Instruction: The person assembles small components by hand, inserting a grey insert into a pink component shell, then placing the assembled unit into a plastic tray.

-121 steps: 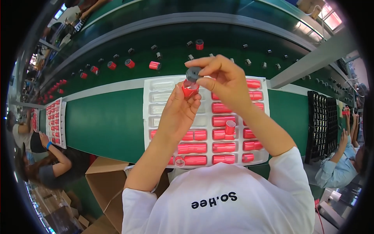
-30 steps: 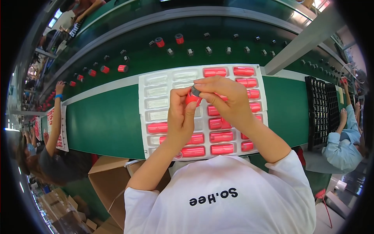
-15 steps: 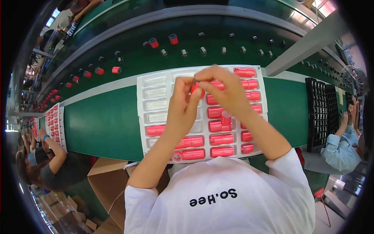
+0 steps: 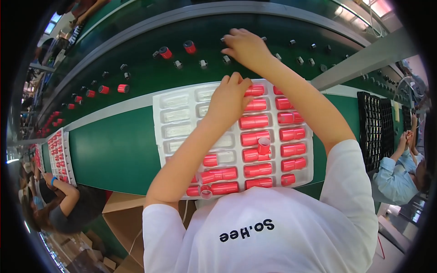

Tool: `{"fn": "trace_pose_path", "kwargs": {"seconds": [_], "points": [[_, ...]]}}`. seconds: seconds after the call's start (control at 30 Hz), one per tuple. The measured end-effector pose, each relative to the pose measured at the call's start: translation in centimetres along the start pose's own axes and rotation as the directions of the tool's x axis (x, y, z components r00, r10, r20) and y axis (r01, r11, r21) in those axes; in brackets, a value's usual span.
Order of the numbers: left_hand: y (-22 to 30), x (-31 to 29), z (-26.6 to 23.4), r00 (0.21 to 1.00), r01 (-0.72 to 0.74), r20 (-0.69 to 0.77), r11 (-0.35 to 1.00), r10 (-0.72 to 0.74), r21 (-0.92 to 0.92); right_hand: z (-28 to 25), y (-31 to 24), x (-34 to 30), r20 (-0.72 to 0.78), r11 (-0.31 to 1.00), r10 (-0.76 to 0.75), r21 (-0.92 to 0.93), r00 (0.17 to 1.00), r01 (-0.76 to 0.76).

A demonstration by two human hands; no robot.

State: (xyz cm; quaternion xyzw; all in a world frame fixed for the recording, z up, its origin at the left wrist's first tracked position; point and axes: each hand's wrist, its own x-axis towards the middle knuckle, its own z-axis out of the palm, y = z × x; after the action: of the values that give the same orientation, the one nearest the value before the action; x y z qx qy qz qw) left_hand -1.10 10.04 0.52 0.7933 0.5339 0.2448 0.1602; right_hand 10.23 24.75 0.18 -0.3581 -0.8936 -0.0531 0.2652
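Note:
A white molded tray [image 4: 155, 119] lies before me, many of its slots filled with glossy red cylindrical tubes [image 4: 253, 121]. My left hand [image 4: 230, 95] is over the tray's far edge, fingers curled, beside a red tube [image 4: 256, 90]; its palm side is hidden, so what it holds does not show. Beyond the tray my right hand [image 4: 246, 48] reaches over the green belt, thumb and fingers apart. Its fingertips are by a small dark-and-silver part [image 4: 223, 40]. One open-ended red cap [image 4: 264, 145] stands upright on the tubes; another hollow pinkish cap [image 4: 206, 191] sits at the near edge.
Small metallic parts [image 4: 203, 64] and dark-ended red pieces [image 4: 189, 46] stand along the belt. A grey post [image 4: 364, 57] slants in at right, near black trays [image 4: 369, 132]. Co-workers sit on both sides; a cardboard box [image 4: 120, 209] is below left.
My hands have separated from around a red piece with a dark end. The right hand has moved out over the belt; the left stays at the tray. Belt pieces have shifted left.

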Motion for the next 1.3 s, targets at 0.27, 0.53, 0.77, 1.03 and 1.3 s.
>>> {"fn": "trace_pose_path", "kwargs": {"seconds": [0.27,0.53,0.77,1.03,1.3], "points": [[-1.3,3.4,-1.7,0.963,-0.015,0.268,0.999,0.023,-0.032,-0.2,-1.7,3.2,0.583,0.938,0.046,0.254,0.811,-0.236],[0.7,-2.3,-6.9,0.921,0.322,0.333,-0.088,-0.199,-0.943,-11.0,-2.8,-2.5,0.41,0.163,0.053,0.896,0.911,-0.413],[2.4,-7.3,-6.9,0.946,0.088,0.187,-0.346,-0.265,-0.934,-14.2,-11.5,-6.1,0.074,0.121,0.318,0.986,0.945,-0.118],[7.2,-8.8,-8.5,0.924,-0.064,0.111,-0.433,-0.366,-0.899,-14.0,-16.1,-7.4,-0.083,0.057,0.461,0.996,0.884,0.064],[6.9,-9.5,-7.7,0.927,-0.103,0.077,-0.448,-0.367,-0.888,-14.0,-17.2,-7.7,-0.118,0.164,0.462,0.985,0.879,0.046]]}}
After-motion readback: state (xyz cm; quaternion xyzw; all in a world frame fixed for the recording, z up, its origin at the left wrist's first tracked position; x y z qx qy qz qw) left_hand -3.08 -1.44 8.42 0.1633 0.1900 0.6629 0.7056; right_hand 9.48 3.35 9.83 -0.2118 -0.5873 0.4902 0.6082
